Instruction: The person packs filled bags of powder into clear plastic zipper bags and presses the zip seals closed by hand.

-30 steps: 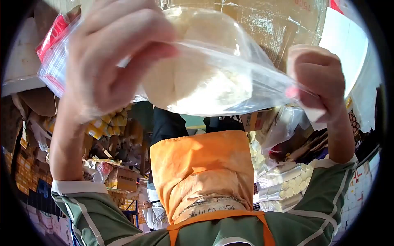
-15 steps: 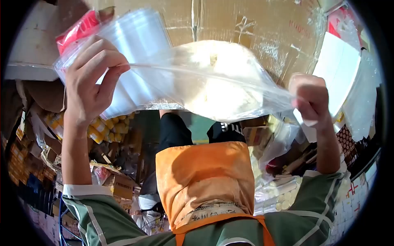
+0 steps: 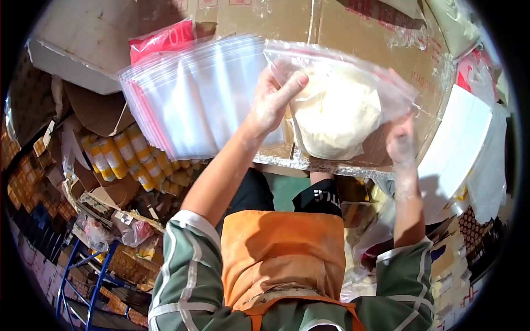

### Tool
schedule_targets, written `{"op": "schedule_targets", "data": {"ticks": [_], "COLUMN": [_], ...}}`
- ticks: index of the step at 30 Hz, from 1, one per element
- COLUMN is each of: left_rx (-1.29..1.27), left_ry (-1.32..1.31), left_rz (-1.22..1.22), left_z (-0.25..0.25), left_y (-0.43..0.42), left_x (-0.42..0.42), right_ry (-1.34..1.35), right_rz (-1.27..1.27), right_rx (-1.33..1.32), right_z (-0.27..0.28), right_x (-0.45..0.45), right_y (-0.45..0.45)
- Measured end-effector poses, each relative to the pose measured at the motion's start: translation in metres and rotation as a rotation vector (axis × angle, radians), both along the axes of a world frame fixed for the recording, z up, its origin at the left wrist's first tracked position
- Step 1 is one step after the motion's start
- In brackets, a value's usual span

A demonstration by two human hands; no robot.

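A clear zip-lock bag [image 3: 395, 100] filled with a pale cream powder or dough-like mass [image 3: 337, 113] rests on the cardboard surface, its red-lined zip strip along the far edge. My left hand [image 3: 271, 102] grips the bag's left side, thumb on top and the other fingers hidden beneath. At the bag's right edge is my right hand [image 3: 401, 140], somewhat blurred, its fingers closed around the plastic and partly behind it. To the left of the filled bag, a fanned stack of flat clear zip-lock bags [image 3: 193, 99] lies beside my left hand.
A red plastic packet [image 3: 161, 43] pokes out behind the stack. The cardboard work surface [image 3: 276, 19] ends at a taped front edge. White sheet material [image 3: 455, 129] stands at the right. Yellow-wrapped packs [image 3: 124, 151] and a blue metal frame [image 3: 91, 281] are at lower left.
Both hands were holding the bag's mouth stretched wide apart. Now the bag sits flatter with its zip edge away from me, and my left hand has moved right onto its side.
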State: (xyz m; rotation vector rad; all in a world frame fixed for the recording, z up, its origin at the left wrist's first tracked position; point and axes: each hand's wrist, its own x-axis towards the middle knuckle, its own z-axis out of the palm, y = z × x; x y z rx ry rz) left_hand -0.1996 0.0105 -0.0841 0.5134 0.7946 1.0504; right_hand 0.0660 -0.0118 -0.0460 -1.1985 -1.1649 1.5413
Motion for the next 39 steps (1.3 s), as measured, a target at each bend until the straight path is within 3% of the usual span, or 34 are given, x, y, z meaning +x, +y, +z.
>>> {"op": "schedule_targets", "data": {"ticks": [1,2,4,5,6,8,11,15,24,26,30,31,34,39], "left_rx": [0.018,0.016,0.081,0.156,0.157,0.472,0.430,0.462,0.418,0.678,0.920,0.931,0.666,0.624], "left_ry": [0.033,0.024,0.420,0.742,0.739,1.385,1.486,1.648,1.704,1.853,1.740,1.680,1.673,1.723], "left_rz": [0.077,0.075,0.525,0.474,0.480,0.168,0.000,-0.103,-0.113,-0.155,-0.353,-0.268,-0.121,-0.133], "left_z": [-0.007,-0.012,-0.016,-0.006,-0.004,-0.006,-0.016,-0.015,-0.004,-0.010,-0.021,-0.022,-0.020,-0.023], "left_y": [0.000,-0.005,-0.004,-0.015,-0.020,-0.028,-0.017,0.007,-0.007,-0.003,0.021,0.029,0.034,0.046], "left_x": [0.007,0.015,0.030,0.037,0.045,0.061,0.074,0.082,0.105,0.111,0.103,0.094,0.088,0.090], "right_ry": [-0.203,-0.420,-0.646,-0.712,-0.775,-1.093,-1.141,-1.068,-1.088,-1.097,-1.171,-1.162,-1.198,-1.194], "right_rz": [0.017,0.000,-0.117,-0.178,-0.238,0.067,-0.016,-0.074,-0.156,-0.195,-0.258,-0.147,-0.017,-0.029], "right_rx": [-0.136,-0.029,0.291,0.411,0.527,0.481,0.392,0.292,0.180,0.165,0.247,0.311,0.362,0.309], "right_z": [-0.010,-0.021,-0.004,-0.001,0.002,-0.006,-0.042,-0.046,-0.063,-0.067,-0.055,-0.050,-0.045,-0.039], "right_x": [0.002,-0.004,-0.031,-0.042,-0.057,-0.070,-0.069,-0.056,-0.034,-0.030,-0.032,-0.035,-0.044,-0.050], "right_y": [-0.006,-0.009,-0.010,-0.014,-0.015,-0.016,-0.001,0.027,0.025,0.026,0.018,0.010,0.002,0.016]}}
